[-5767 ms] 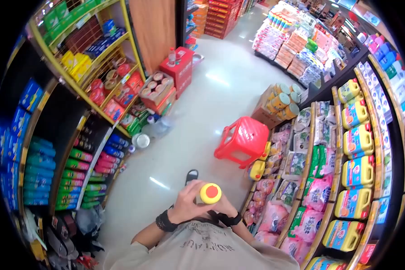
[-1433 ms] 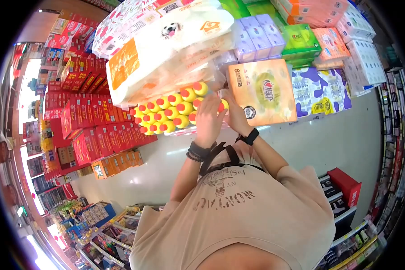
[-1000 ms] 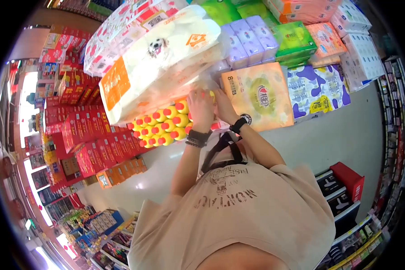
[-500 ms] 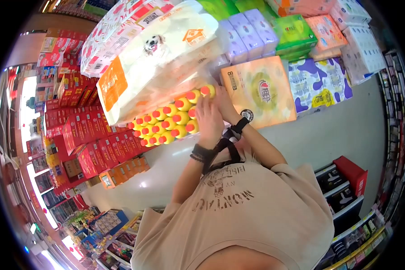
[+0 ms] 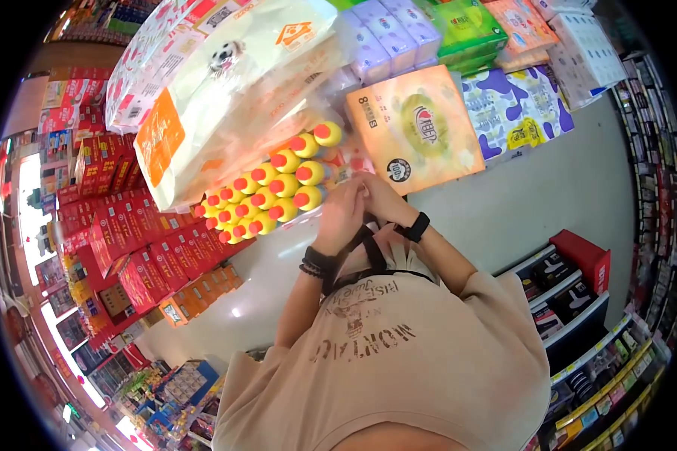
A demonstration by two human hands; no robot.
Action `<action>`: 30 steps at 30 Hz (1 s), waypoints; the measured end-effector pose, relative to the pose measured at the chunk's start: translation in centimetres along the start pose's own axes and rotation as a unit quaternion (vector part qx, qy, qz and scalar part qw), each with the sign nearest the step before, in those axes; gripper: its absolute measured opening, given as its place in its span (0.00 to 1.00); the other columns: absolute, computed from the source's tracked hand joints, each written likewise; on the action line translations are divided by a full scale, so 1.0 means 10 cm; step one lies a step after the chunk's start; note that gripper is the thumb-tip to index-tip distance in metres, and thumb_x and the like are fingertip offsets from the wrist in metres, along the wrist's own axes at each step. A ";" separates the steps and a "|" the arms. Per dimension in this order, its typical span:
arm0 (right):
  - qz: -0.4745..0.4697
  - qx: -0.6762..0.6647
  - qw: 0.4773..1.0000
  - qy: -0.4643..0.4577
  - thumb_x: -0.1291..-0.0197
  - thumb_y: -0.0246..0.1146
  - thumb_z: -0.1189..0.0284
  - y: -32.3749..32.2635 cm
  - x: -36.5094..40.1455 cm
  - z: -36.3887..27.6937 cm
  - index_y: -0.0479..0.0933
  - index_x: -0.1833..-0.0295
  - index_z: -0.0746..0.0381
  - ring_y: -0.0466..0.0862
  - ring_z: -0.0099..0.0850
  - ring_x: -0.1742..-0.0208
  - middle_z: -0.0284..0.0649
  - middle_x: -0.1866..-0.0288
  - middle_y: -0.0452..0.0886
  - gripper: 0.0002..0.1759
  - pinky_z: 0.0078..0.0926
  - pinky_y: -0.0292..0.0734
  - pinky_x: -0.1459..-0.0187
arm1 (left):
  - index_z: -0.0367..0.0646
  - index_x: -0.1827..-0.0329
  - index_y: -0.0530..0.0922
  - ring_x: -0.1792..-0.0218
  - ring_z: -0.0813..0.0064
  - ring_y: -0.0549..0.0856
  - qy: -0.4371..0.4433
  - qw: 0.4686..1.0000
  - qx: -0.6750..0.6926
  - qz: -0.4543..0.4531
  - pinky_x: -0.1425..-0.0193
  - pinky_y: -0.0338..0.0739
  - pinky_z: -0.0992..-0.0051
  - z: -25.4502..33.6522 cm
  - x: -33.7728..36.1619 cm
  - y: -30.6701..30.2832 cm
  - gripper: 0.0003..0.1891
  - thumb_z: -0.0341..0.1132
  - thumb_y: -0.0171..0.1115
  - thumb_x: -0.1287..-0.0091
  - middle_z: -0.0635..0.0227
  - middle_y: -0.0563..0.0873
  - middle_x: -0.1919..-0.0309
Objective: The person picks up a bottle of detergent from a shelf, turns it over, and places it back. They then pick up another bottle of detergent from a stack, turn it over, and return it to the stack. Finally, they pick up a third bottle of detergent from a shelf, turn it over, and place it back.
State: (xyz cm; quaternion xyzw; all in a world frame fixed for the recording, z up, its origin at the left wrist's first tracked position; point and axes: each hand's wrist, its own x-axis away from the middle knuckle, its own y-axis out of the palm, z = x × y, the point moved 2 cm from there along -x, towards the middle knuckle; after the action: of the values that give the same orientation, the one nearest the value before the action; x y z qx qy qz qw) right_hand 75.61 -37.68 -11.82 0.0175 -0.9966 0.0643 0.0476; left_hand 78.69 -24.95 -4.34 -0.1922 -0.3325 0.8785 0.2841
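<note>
My left hand (image 5: 341,216) and my right hand (image 5: 386,200) are together in front of my waist, touching at the fingers. Both have their fingers closed; what lies between them, if anything, is hidden. Just beyond and to the left stand rows of bottles (image 5: 284,186) with yellow tops and red caps. Nearest my right hand is an orange tissue pack (image 5: 421,128) with a yellow-green oval label. A dark band is on my left wrist and a black watch on my right.
Behind the bottles lies a large white pack with a dog picture (image 5: 241,98). Purple packs (image 5: 384,37), green packs (image 5: 466,30) and a purple-white pack (image 5: 519,113) line the far side. Red boxes (image 5: 158,255) are stacked at left; a display shelf (image 5: 564,293) stands at right.
Both hands have drawn back from the bottles toward my body and come together. The view has shifted slightly, so the goods appear further left.
</note>
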 end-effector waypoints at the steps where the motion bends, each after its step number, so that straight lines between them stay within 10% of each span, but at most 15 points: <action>1: -0.007 0.016 1.000 0.006 0.40 0.62 0.77 0.01 0.07 -0.04 0.78 0.42 0.64 0.85 0.53 0.47 0.54 0.50 0.85 0.19 0.41 0.80 0.45 | 0.38 0.40 0.77 0.55 0.47 0.85 0.001 1.000 -0.002 -0.005 0.46 0.79 0.56 0.00 0.06 -0.02 0.16 0.24 0.58 0.31 0.51 0.86 0.57; 10: 0.028 0.048 0.998 0.028 0.33 0.66 0.68 0.58 1.05 0.01 0.78 0.42 0.67 0.86 0.45 0.52 0.53 0.53 0.86 0.19 0.39 0.81 0.48 | 0.38 0.44 0.81 0.58 0.52 0.89 -0.025 0.985 0.114 -0.128 0.53 0.83 0.61 -0.39 1.00 0.09 0.11 0.28 0.59 0.26 0.52 0.89 0.57; 17: 0.004 0.023 0.977 0.212 0.28 0.60 0.76 1.33 2.03 -0.03 0.77 0.40 0.68 0.82 0.26 0.51 0.41 0.51 0.86 0.14 0.29 0.80 0.48 | 0.39 0.47 0.85 0.62 0.52 0.88 -0.008 0.987 0.122 -0.108 0.56 0.83 0.60 -0.74 1.99 -0.18 0.10 0.29 0.62 0.28 0.51 0.89 0.60; 30: 0.078 0.091 0.974 0.192 0.28 0.65 0.62 1.55 2.81 -0.12 0.79 0.39 0.65 0.87 0.31 0.54 0.42 0.54 0.88 0.21 0.30 0.82 0.51 | 0.42 0.49 0.85 0.56 0.48 0.88 -0.038 0.990 0.074 -0.113 0.51 0.82 0.56 -0.70 2.32 -0.43 0.11 0.32 0.60 0.30 0.50 0.89 0.59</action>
State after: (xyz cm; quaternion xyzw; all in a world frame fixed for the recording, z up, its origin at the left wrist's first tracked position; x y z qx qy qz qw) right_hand 47.18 -23.00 -9.85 -0.0690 -0.9570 0.1607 0.2316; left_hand 66.23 -4.39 -9.78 -0.0980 -0.2967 0.8697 0.3820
